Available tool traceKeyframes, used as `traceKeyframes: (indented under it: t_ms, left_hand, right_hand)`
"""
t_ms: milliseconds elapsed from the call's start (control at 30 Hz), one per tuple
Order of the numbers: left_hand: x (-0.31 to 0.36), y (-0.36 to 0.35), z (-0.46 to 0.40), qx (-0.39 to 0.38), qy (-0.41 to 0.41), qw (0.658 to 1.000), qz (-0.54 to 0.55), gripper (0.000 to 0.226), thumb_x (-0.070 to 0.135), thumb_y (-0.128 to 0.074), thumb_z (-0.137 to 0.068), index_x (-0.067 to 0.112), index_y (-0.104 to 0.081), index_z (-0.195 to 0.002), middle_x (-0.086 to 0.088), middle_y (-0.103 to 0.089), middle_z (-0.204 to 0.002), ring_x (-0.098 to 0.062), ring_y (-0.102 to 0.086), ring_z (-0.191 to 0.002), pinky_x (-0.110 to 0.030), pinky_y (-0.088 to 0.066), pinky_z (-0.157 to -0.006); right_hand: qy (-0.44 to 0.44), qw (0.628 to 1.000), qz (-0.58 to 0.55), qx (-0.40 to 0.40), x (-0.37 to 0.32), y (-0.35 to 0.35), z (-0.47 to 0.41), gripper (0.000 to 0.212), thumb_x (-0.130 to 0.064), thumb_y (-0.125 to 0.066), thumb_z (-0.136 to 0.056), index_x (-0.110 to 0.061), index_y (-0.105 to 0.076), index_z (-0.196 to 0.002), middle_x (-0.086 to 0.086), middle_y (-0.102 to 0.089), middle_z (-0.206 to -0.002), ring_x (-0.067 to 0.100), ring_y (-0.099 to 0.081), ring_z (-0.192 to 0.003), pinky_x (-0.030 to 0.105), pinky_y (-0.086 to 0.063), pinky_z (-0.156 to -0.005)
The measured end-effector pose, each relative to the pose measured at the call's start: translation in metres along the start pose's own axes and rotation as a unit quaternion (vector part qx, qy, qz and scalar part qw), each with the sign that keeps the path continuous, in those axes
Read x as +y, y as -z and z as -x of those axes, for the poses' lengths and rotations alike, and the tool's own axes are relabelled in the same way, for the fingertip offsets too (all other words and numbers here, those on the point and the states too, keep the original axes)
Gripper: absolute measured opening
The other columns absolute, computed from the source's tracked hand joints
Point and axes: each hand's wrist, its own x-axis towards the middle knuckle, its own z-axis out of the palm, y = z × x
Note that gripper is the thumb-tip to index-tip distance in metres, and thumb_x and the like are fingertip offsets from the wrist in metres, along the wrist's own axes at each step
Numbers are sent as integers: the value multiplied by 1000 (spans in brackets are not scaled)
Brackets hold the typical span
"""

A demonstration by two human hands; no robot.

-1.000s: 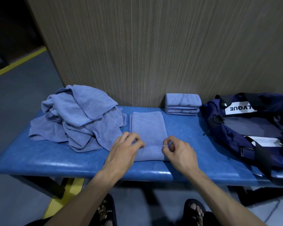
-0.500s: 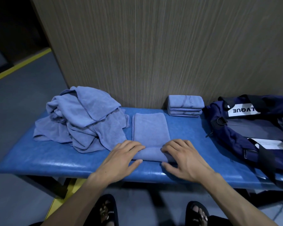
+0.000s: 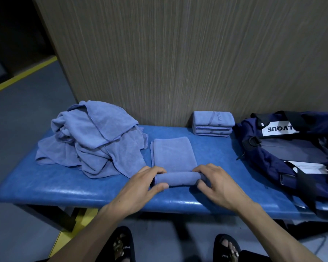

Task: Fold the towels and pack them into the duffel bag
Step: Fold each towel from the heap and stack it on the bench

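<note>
A blue towel (image 3: 172, 154), folded into a narrow strip, lies on the blue padded bench (image 3: 55, 188). Its near end is rolled up into a short tube. My left hand (image 3: 142, 188) grips the left end of that roll, thumb under and fingers over. My right hand (image 3: 216, 184) grips the right end the same way. A heap of unfolded blue towels (image 3: 91, 140) sits at the left. A stack of folded towels (image 3: 212, 122) stands against the wall. The open navy duffel bag (image 3: 292, 154) rests at the right.
A wood-grain wall panel (image 3: 178, 63) rises right behind the bench. Black straps and a white tag lie across the bag's opening. My feet in black sandals (image 3: 121, 244) stand on the grey floor below, with a yellow floor line at the left.
My hands went from pinching the towel's near edge to pressing flat on it, and now curl round its near end, which has turned over into a roll.
</note>
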Motion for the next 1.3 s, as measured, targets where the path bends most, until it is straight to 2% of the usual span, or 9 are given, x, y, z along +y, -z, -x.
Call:
traceKeyframes:
  t_ms: [200,267,367,467,633,800,900,1033,1300]
  left_hand:
    - [-2,-2,3,16,42,998,52,27,63,-61,-89,40,-60,-103,13,-62,-88,-7,-60,-85,-28,-50,-79]
    - [2,-2,2,19,64,994,91,20,55,-66,-90,36,-63,-95,13,-65,-81,-7,-61,-77,-30,-51,-75]
    - [7,-3,-1,27,93,988,119,22,47,-69,-91,27,-63,-85,7,-59,-67,-5,-51,-64,-29,-46,-65]
    - [6,-5,-7,31,138,982,123,30,47,-67,-92,22,-60,-78,9,-50,-60,-5,-43,-59,-28,-41,-60]
    - [8,-5,-16,49,207,974,75,48,50,-60,-95,21,-40,-63,11,-36,-49,-9,-34,-52,-32,-31,-53]
    - [14,-6,-25,45,261,964,23,52,51,-55,-97,15,-38,-65,2,-44,-58,-18,-43,-57,-35,-32,-55]
    - [18,-6,-27,44,283,958,5,51,51,-54,-97,12,-42,-66,-1,-51,-62,-18,-48,-60,-35,-33,-54]
    - [17,-9,-25,64,293,954,-10,43,53,-59,-91,14,-50,-73,3,-56,-65,-20,-53,-66,-35,-42,-62]
    - [20,-11,-21,70,304,950,-29,27,55,-56,-89,28,-51,-89,7,-63,-82,-23,-60,-85,-33,-41,-67]
  right_hand:
    - [-66,988,-132,-35,2,9,4,12,-23,-61,-95,-30,-62,-104,-8,-71,-85,9,-62,-79,23,-48,-70]
    - [-89,981,-169,-44,2,13,2,6,-23,-61,-97,-28,-63,-101,-6,-72,-83,5,-62,-73,24,-48,-70]
    - [-133,969,-203,-46,5,10,-2,6,-28,-59,-100,-26,-64,-97,-1,-69,-83,4,-54,-67,28,-46,-69]
    - [-174,961,-211,-35,5,2,-7,13,-33,-56,-101,-24,-63,-96,-10,-62,-67,3,-49,-62,27,-41,-63]
    - [-231,957,-176,-4,-1,-8,-17,21,-36,-50,-104,-19,-62,-100,-12,-50,-64,3,-45,-61,21,-33,-56]
    - [-270,956,-116,16,-9,-15,-23,26,-43,-45,-103,-22,-59,-101,-1,-66,-88,26,-60,-90,38,-50,-75]
    - [-279,958,-68,18,-15,-19,-25,29,-44,-40,-104,-21,-58,-104,7,-68,-102,34,-59,-101,42,-50,-81]
    - [-287,957,-32,21,-20,-20,-25,28,-45,-41,-103,-21,-55,-105,9,-68,-101,37,-59,-99,40,-46,-76]
    - [-249,965,45,69,-27,-21,-21,17,-46,-44,-100,-31,-43,-107,5,-69,-87,37,-61,-85,40,-47,-71]
